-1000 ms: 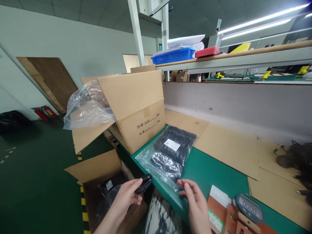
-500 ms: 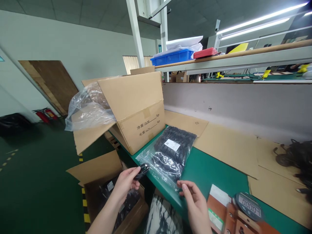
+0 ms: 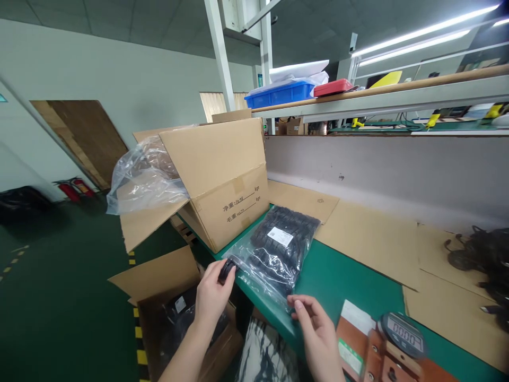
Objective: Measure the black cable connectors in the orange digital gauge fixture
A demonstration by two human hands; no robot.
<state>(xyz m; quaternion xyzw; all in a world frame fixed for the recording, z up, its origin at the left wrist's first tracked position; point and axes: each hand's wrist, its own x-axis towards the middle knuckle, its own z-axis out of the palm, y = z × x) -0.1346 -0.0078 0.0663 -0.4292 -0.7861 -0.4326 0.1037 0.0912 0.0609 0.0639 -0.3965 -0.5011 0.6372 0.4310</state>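
Note:
My left hand (image 3: pixel 212 294) is shut on a small black coiled cable (image 3: pixel 227 270), holding it at the mouth of a clear plastic bag (image 3: pixel 254 281). The bag lies on the green workbench (image 3: pixel 350 281) and holds black coiled cables (image 3: pixel 278 249) with a white label. My right hand (image 3: pixel 314 331) pinches the lower edge of the bag near its corner. Below my left hand, an open cardboard box (image 3: pixel 159 281) holds black items in plastic.
A large open carton (image 3: pixel 226 180) with a plastic liner stands at the bench's left end. Cardboard sheets (image 3: pixel 369 239) cover the bench's far side, with a heap of black cables (image 3: pixel 475 254) at right. A digital scale (image 3: pixel 402 334) sits at the near edge.
My left hand has moved the black cable down and to the right, from above the box to the bag's mouth. My right hand stays at the bag's edge.

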